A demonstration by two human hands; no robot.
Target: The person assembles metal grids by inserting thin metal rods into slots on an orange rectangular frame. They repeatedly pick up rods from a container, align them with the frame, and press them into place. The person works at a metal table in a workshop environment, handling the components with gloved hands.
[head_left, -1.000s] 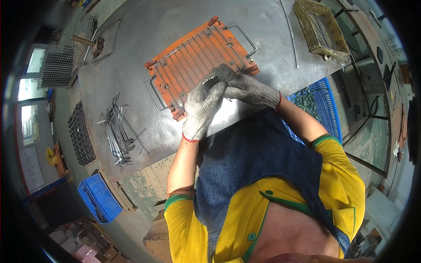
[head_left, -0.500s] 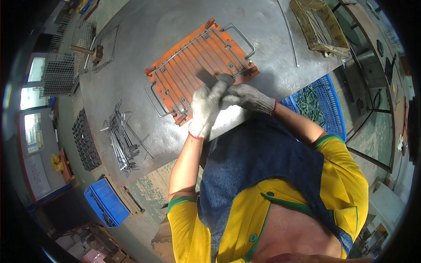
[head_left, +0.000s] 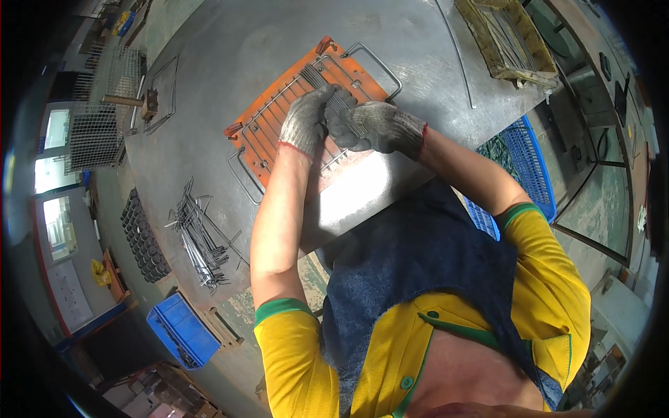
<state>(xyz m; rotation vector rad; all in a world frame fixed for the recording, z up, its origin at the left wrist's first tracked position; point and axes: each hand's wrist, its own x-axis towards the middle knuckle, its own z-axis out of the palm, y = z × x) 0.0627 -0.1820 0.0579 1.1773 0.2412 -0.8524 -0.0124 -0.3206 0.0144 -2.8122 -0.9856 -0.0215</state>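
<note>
Both my hands wear grey-white knit gloves and are held together over an orange jig plate (head_left: 245, 124) on the metal table. A bundle of thin metal rods (head_left: 311, 74) slants between them, its far end over the plate. My left hand (head_left: 305, 120) is closed around the bundle's left side. From the right, my right hand (head_left: 382, 127) wraps the bundle's near part, its dark palm and fingers against the rods. Thin rods lie in rows across the plate inside a wire frame. A bent wire handle (head_left: 387, 67) sticks out at the plate's right end. My hands hide the plate's near middle.
A loose pile of bent wires (head_left: 202, 240) lies on the table's left. Farther off are a wooden-handled hammer (head_left: 148, 103) and a yellowish tray of rods (head_left: 481, 42). A blue crate (head_left: 540, 167) stands beside the table's right edge, a blue bin (head_left: 182, 331) below left.
My hands have tipped the rod bundle so it points farther away over the plate. The left hand has moved up and left, and the right forearm is raised.
</note>
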